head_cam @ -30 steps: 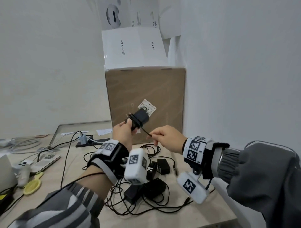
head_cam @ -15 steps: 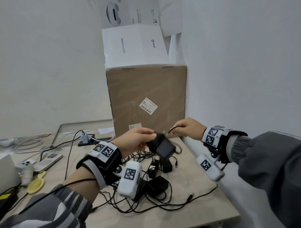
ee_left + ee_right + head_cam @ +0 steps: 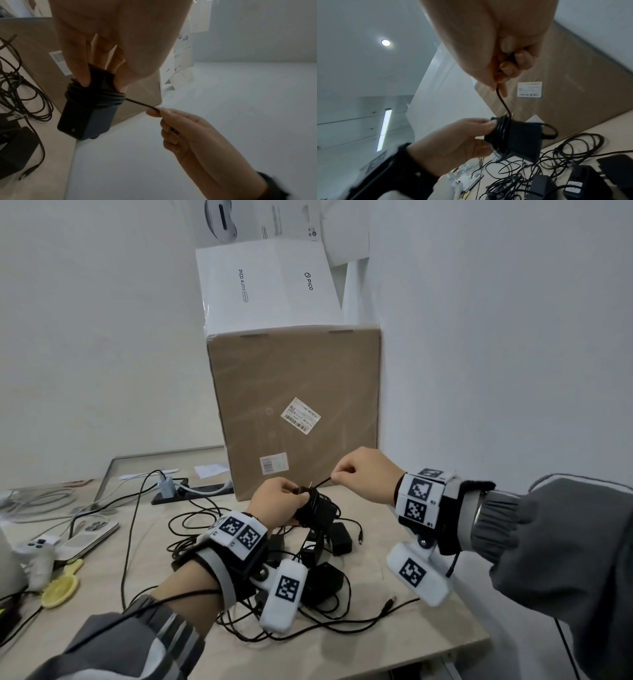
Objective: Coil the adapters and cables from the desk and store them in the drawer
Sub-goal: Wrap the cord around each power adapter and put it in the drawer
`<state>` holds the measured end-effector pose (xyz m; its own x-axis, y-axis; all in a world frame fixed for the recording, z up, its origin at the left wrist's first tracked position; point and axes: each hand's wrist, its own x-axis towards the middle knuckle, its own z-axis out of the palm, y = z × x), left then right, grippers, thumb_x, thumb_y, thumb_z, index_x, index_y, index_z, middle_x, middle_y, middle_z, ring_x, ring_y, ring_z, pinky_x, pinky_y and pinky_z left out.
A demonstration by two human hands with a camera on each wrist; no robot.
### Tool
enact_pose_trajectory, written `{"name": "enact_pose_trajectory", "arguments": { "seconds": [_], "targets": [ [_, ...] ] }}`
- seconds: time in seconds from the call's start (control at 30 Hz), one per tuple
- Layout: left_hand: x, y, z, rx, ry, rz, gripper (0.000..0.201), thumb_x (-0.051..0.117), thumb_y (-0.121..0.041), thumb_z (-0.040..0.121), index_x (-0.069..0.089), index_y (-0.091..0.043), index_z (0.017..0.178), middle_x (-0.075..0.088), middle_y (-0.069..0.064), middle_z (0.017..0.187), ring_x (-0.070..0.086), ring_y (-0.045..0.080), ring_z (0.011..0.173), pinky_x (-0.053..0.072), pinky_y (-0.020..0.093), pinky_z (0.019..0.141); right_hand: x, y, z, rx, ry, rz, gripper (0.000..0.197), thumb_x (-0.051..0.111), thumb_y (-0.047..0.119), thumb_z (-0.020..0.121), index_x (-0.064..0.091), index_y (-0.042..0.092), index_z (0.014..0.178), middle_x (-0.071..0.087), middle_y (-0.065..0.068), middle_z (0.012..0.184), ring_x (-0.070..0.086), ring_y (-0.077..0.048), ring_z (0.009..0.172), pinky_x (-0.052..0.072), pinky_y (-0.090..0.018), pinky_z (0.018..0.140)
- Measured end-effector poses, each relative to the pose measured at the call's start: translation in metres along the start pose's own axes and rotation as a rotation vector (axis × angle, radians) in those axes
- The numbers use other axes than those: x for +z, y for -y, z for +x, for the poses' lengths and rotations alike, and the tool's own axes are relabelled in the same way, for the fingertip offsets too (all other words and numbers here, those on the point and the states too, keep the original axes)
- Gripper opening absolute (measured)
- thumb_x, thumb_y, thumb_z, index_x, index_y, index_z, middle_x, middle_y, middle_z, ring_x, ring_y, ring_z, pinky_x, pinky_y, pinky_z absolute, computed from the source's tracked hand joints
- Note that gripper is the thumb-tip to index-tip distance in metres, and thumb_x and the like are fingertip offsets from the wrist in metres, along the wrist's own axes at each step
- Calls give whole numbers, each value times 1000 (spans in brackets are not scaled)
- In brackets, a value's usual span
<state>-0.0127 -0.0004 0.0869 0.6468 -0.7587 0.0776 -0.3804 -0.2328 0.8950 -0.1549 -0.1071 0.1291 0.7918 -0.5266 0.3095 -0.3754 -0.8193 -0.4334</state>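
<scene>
My left hand (image 3: 281,501) grips a black power adapter (image 3: 317,511) above the desk, its cable wound in several turns around the body (image 3: 96,97). My right hand (image 3: 359,474) pinches the free end of that cable (image 3: 320,483) just up and right of the adapter, pulled taut (image 3: 142,104). In the right wrist view the cable (image 3: 503,102) runs down from my fingertips to the wrapped adapter (image 3: 518,138). Several other black adapters (image 3: 325,577) and tangled cables (image 3: 342,625) lie on the desk below my hands. No drawer is in view.
A large cardboard box (image 3: 294,412) stands at the back against the right wall, with a white box (image 3: 267,285) on top. A power strip (image 3: 191,491), a phone (image 3: 90,537), a white controller (image 3: 37,553) and a yellow object (image 3: 61,587) lie left. The desk's front edge (image 3: 376,669) is near.
Both hands came down from in front of the box toward the desk. The right hand swung around the adapter, laying more cable turns on it, and now holds a short taut end.
</scene>
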Motion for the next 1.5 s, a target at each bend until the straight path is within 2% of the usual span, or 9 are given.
{"name": "enact_pose_trajectory", "arguments": {
  "seconds": [0.2, 0.4, 0.63, 0.77, 0.9, 1.03, 1.27, 1.4, 1.5],
  "targets": [
    [1, 3, 3, 31, -9, 88, 18, 69, -17, 84, 59, -12, 98, 62, 6, 91, 66, 23, 86, 60, 39, 70, 4, 12, 4, -10, -147, 30, 23, 53, 17, 91, 74, 9, 87, 70, -1, 86, 54, -11, 76, 31, -18, 65],
    [2, 11, 9, -24, -193, -198, 18, 65, -14, 88, 57, -6, 101, 62, 15, 108, 65, 27, 92, 60, 36, 66, 21, 7, -17, -32, 8, 134, 22, 51, 15, 94, 72, 10, 95, 65, 3, 78, 56, -4, 62, 43, -16, 62],
    [21, 7, -13, -65, 46, -955, 26, 51, -8, 97, 53, 5, 120, 66, 13, 97, 68, 16, 73, 56, 20, 60, 40, -12, -39, 226, 38, 735, 10, 63, 18, 91, 64, 13, 82, 65, -4, 71, 62, -10, 58, 47, -17, 47],
    [25, 5, -31, -88, 222, -1022, 23, 44, -13, 101, 58, 0, 113, 65, 9, 95, 64, 10, 72, 54, 15, 59, 35, -20, -53, 271, 81, 762, 21, 70, 32, 84, 69, 11, 85, 68, -1, 69, 57, -10, 50, 38, -18, 43],
    [29, 6, -54, -158, 423, -904, 20, 44, -17, 99, 61, -8, 102, 59, 2, 76, 54, 7, 60, 48, 12, 49, 35, -22, -79, 153, 48, 741, 31, 75, 18, 80, 62, 10, 107, 68, -2, 69, 50, -6, 43, 33, -17, 40],
    [38, 13, -80, -237, 474, -821, 16, 52, -19, 92, 61, -7, 96, 52, 4, 71, 49, 9, 50, 45, 14, 43, 46, -25, -110, 43, 20, 685, 31, 77, 14, 78, 61, 14, 104, 64, 17, 61, 57, 5, 55, 40, -8, 49],
    [61, 26, -125, -352, 528, -778, 25, 44, -18, 98, 56, -1, 111, 57, 9, 75, 58, 12, 49, 52, 17, 46, 64, -33, -163, 76, -21, 750, 41, 81, 23, 73, 58, 31, 106, 70, 2, 102, 66, -12, 92, 53, -23, 80],
    [76, 32, -153, -352, 501, -720, 26, 44, -21, 99, 62, -2, 99, 59, 11, 81, 64, 15, 57, 57, 20, 55, 69, -39, -184, 130, -22, 706, 47, 83, 40, 62, 67, 24, 102, 72, 3, 99, 67, -15, 95, 52, -33, 89],
    [83, 38, -172, -361, 479, -707, 32, 45, -32, 100, 60, -3, 100, 62, 17, 86, 66, 24, 74, 58, 25, 57, 71, -43, -200, 192, -2, 676, 32, 81, 32, 71, 69, 20, 98, 72, -2, 97, 67, -16, 87, 53, -30, 82]
  ]
}}
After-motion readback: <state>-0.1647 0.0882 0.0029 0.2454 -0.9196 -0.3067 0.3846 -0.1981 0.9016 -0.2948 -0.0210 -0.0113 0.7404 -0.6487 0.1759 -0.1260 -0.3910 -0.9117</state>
